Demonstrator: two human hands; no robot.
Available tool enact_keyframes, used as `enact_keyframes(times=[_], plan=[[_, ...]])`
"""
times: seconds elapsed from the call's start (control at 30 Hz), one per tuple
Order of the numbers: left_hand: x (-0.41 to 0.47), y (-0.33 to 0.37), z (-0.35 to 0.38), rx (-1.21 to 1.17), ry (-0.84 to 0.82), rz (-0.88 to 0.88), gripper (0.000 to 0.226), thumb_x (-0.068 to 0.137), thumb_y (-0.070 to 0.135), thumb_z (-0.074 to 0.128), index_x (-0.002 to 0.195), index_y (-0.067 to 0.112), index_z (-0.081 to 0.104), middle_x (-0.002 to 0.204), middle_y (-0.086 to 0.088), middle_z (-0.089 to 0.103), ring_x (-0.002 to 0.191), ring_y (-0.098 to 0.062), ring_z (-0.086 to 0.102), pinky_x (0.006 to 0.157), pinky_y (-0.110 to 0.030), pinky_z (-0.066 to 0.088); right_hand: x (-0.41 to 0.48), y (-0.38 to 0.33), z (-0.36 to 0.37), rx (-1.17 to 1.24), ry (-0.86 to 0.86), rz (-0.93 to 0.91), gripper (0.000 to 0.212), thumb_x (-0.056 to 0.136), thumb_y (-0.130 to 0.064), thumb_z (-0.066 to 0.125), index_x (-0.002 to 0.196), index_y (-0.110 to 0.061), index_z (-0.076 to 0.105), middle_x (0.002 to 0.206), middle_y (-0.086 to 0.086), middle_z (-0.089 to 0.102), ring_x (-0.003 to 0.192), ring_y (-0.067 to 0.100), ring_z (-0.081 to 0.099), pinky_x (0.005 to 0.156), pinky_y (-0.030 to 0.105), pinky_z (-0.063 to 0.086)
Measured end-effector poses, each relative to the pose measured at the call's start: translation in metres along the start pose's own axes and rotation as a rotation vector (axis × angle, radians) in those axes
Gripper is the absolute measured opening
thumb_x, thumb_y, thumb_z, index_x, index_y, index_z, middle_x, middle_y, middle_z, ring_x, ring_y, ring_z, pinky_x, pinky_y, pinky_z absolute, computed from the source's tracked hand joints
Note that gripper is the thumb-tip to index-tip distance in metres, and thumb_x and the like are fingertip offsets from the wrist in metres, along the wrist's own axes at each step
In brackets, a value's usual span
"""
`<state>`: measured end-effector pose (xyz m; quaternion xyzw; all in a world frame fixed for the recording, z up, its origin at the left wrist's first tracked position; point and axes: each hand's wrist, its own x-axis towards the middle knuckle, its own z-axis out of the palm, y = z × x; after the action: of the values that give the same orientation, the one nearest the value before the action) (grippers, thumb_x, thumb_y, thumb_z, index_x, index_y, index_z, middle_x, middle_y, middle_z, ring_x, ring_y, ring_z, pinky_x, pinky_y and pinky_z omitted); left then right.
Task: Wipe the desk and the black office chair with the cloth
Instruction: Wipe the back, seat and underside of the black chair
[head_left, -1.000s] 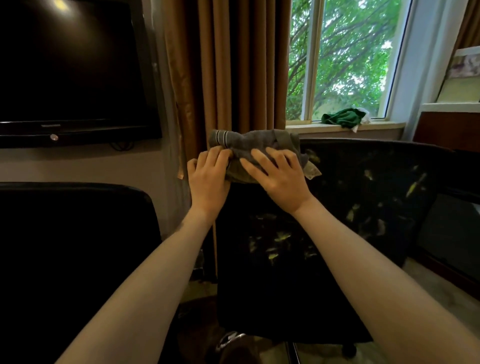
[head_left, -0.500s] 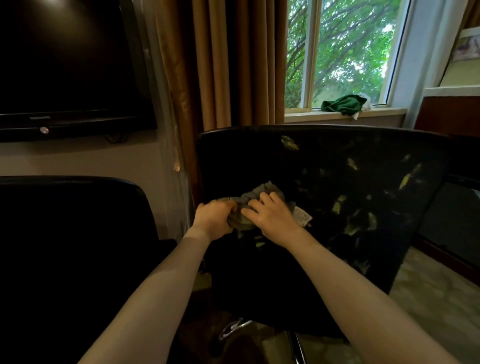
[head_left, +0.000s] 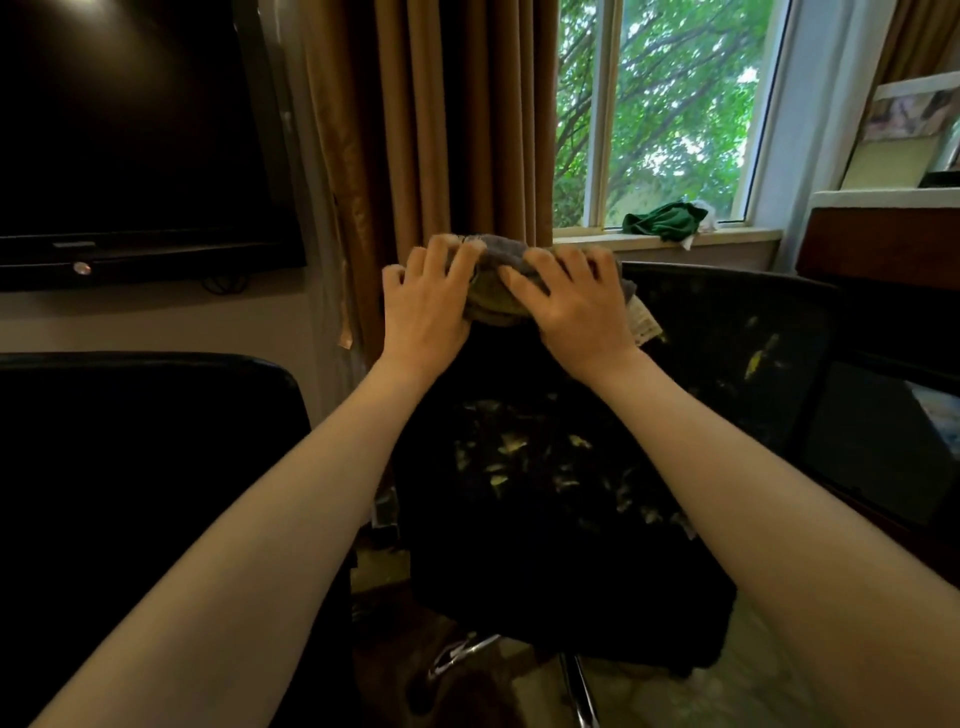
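My left hand (head_left: 423, 306) lies flat on the left end of the cloth (head_left: 500, 254), fingers spread and thumb out to the side. My right hand (head_left: 576, 306) lies the same way on the right end, palm down, fingers straight and fanned. The fingertips are blurred, so I cannot tell whether they hook over the far side. Both hands press the cloth onto the top edge of the black office chair (head_left: 545, 467), just above the middle of the frame. The cloth is bunched into a thick wad, grey on top and olive below, with a pale label (head_left: 644, 325) sticking out beside my right hand. I judge it soft, light and limp. It will fold and creep under a sideways push, so broad flat pressure at both ends suits it better than a pinch. The chair back looks smooth but flaked, with pale patches showing through the black. It stands on a metal post, so I expect it to turn away if I lean hard. I see no container anywhere. A second dark chair (head_left: 145, 467) fills the lower left and a television (head_left: 130, 130) the upper left. A brown curtain (head_left: 457, 119) hangs behind the hands, and a green rag (head_left: 662, 221) lies on the windowsill (head_left: 737, 238) at upper right. I cannot pick out the desk for certain.
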<state>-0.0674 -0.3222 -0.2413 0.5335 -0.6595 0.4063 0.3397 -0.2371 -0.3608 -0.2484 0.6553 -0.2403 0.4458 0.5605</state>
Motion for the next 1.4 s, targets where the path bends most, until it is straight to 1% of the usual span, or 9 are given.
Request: enact_keyframes(times=[0.23,0.37,0.47,0.6,0.7,1.0,1.13,1.23,1.4], plan=[[-0.046,0.026,0.038,0.051,-0.488,0.121,0.050,0.090,0.018,0.052,0.137,0.026,0.039,0.138,0.001,0.045,0.126,-0.024,0.043,0.102,-0.051,0.028,-0.088,-0.036,0.007,0.081,-0.325,0.072,0.031,0.075,-0.015,0.052,0.097,-0.021,0.072,0.087,0.003,0.067,0.079,0.026,0.053,0.065,0.035,0.047],[-0.063,0.026,0.052,0.035,-0.788,0.162,0.056,0.095,0.018,0.046,0.145,0.029,0.026,0.149,0.000,0.032,0.137,-0.026,0.027,0.107,-0.052,0.022,-0.101,-0.046,-0.003,0.233,-0.626,0.050,0.053,0.044,-0.007,0.086,0.094,-0.015,0.073,0.085,0.005,0.068,0.075,0.028,0.065,0.059,0.036,0.053],[-0.053,0.024,0.039,0.066,-0.690,0.183,0.058,0.088,0.025,0.053,0.142,0.027,0.031,0.137,-0.001,0.043,0.125,-0.028,0.039,0.096,-0.047,0.031,-0.085,-0.033,-0.009,0.257,-0.520,0.017,0.049,0.047,-0.003,0.083,0.094,-0.013,0.073,0.088,0.009,0.069,0.073,0.029,0.065,0.061,0.035,0.052],[-0.030,0.023,0.015,0.040,-0.131,0.219,0.059,0.055,0.027,0.076,0.112,0.020,0.060,0.102,-0.004,0.063,0.083,-0.030,0.059,0.066,-0.037,0.042,-0.052,-0.004,-0.024,0.110,-0.178,0.013,0.024,0.084,-0.009,0.053,0.100,-0.016,0.070,0.096,0.010,0.068,0.080,0.030,0.060,0.073,0.039,0.039],[-0.005,0.024,0.003,0.029,0.065,0.173,0.055,0.060,0.023,0.068,0.114,0.020,0.056,0.109,-0.003,0.062,0.083,-0.029,0.058,0.065,-0.034,0.039,-0.027,0.018,-0.026,0.001,-0.068,0.046,0.026,0.089,-0.010,0.049,0.107,-0.016,0.067,0.101,0.012,0.067,0.086,0.030,0.054,0.075,0.040,0.035],[-0.017,0.043,0.022,0.116,-0.168,0.276,0.056,0.052,0.015,0.083,0.106,0.024,0.069,0.096,0.002,0.066,0.086,-0.026,0.062,0.066,-0.036,0.046,-0.077,0.000,-0.013,-0.045,-0.330,0.089,0.036,0.080,-0.012,0.048,0.106,-0.019,0.072,0.100,0.006,0.069,0.085,0.027,0.059,0.069,0.037,0.051],[-0.043,0.054,0.039,0.161,-0.574,0.253,0.049,0.092,0.016,0.047,0.139,0.028,0.039,0.138,0.003,0.041,0.128,-0.026,0.035,0.097,-0.046,0.031,-0.099,-0.017,-0.021,0.081,-0.663,0.045,0.052,0.056,-0.008,0.083,0.107,-0.015,0.071,0.097,0.005,0.069,0.082,0.027,0.066,0.063,0.037,0.053],[-0.042,0.055,0.034,0.188,-0.592,0.287,0.051,0.094,0.017,0.045,0.142,0.029,0.035,0.141,0.002,0.041,0.128,-0.026,0.035,0.098,-0.047,0.030,-0.090,-0.014,-0.029,0.139,-0.860,0.028,0.057,0.077,-0.009,0.069,0.131,-0.012,0.054,0.123,0.010,0.058,0.109,0.031,0.057,0.084,0.043,0.048],[-0.017,0.055,0.004,0.150,-0.262,0.344,0.053,0.065,0.027,0.078,0.116,0.024,0.063,0.100,0.003,0.064,0.092,-0.024,0.059,0.071,-0.036,0.045,-0.071,0.015,-0.042,-0.003,-0.436,0.011,0.030,0.077,-0.012,0.059,0.105,-0.015,0.070,0.101,0.011,0.067,0.083,0.030,0.062,0.074,0.041,0.044]])
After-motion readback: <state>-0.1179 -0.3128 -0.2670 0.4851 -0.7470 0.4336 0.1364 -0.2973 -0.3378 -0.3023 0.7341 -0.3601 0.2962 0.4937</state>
